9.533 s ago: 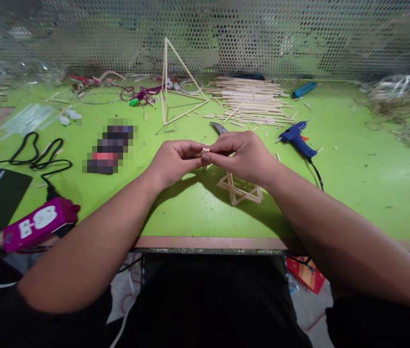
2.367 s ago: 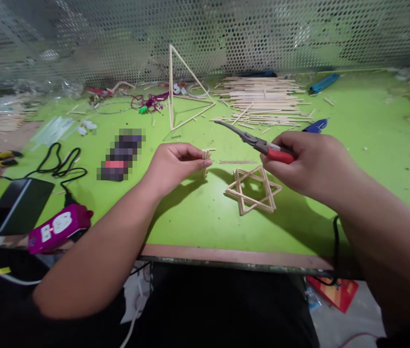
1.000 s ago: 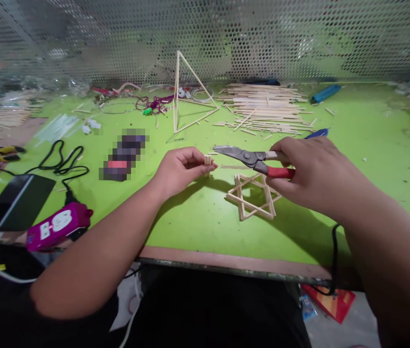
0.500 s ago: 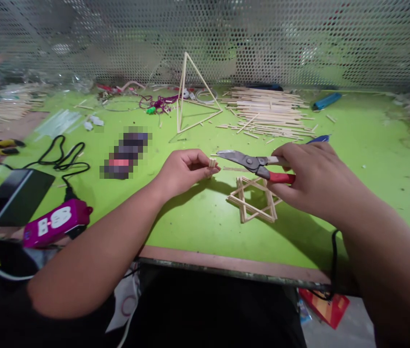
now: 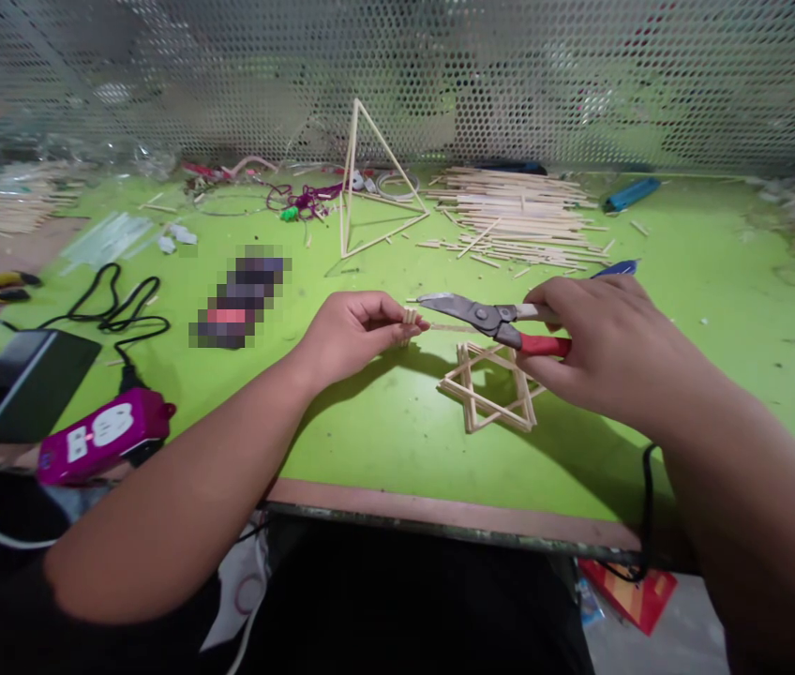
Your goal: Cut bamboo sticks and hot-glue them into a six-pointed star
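My left hand (image 5: 352, 331) pinches a small bundle of short wooden sticks (image 5: 410, 320) above the green table (image 5: 383, 441). My right hand (image 5: 608, 347) grips red-handled cutters (image 5: 486, 317), whose dark blades point left and reach the ends of the sticks. Below the cutters a star made of glued wooden sticks (image 5: 492, 386) lies flat on the table.
A tall stick pyramid (image 5: 367, 183) and a pile of long sticks (image 5: 517, 211) lie behind. A blue glue gun (image 5: 615, 270) peeks out behind my right hand. At the left are a magenta power strip (image 5: 98, 436), black cables (image 5: 112, 305) and a dark tablet (image 5: 18, 384). A perforated metal screen closes the back.
My right hand let go of the sticks, picked up the cutters and brought the blades leftward to the bundle held in my left hand.
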Motion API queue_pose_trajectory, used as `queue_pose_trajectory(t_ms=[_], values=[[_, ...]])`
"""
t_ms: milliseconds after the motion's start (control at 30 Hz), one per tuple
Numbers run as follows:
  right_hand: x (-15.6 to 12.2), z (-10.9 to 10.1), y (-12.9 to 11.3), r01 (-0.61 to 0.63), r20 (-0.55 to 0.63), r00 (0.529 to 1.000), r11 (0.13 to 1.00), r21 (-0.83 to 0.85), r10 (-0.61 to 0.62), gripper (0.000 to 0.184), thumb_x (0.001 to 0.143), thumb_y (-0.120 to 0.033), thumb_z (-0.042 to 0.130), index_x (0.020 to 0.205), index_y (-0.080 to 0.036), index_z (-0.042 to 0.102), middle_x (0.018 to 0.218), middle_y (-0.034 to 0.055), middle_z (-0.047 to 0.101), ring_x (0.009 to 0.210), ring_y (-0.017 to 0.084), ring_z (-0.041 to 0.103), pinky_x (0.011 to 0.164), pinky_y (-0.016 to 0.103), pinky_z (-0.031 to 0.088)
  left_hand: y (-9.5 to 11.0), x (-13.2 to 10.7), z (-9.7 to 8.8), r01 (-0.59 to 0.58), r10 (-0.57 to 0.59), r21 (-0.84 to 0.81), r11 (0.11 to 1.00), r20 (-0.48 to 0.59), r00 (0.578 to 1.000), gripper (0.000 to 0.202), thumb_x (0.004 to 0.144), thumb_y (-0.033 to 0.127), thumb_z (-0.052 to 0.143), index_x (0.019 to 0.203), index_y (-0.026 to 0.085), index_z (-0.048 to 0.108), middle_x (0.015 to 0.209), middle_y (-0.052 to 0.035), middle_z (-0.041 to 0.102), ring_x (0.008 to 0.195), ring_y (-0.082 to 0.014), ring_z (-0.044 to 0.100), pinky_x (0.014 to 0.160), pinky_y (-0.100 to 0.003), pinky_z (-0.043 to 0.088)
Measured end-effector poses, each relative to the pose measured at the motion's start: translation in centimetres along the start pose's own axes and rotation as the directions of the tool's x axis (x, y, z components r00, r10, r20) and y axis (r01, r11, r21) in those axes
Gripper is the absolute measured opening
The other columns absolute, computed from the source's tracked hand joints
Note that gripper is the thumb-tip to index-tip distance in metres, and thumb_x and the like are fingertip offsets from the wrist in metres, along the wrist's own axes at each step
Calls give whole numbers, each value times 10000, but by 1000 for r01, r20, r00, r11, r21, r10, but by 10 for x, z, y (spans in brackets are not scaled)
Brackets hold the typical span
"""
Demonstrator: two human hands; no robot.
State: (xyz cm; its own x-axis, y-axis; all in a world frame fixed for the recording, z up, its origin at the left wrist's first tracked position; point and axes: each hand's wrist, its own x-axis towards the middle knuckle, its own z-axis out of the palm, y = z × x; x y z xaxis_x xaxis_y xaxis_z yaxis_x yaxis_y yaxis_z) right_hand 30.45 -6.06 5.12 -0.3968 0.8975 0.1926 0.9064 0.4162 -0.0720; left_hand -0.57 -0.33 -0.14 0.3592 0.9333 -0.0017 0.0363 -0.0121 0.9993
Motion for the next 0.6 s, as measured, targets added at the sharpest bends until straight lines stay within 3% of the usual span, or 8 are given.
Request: queue_pose_trajectory(t_ms=[367,600], values=[[1,-2,-2,20,20,1000,1000,18,-21,219,927,-339,659,1124,-255,615,982,163,745,960,442,693,914,556,441,0,1,-1,0,-1,20,1000,12,1000,432,752,541,1044,856,186,821,1061,-133,905,1067,-310,874,1008,-484,696],[0,1,-5,24,-21,1000,1000,-2,-24,210,941,-406,608,1093,-263,592,981,137,753,938,391,679,918,527,441,2,0,-1,-3,3,29,1000,20,1000,433,746,544,1050,853,187,830,1052,-132,904,1036,-298,872,1013,-488,691]])
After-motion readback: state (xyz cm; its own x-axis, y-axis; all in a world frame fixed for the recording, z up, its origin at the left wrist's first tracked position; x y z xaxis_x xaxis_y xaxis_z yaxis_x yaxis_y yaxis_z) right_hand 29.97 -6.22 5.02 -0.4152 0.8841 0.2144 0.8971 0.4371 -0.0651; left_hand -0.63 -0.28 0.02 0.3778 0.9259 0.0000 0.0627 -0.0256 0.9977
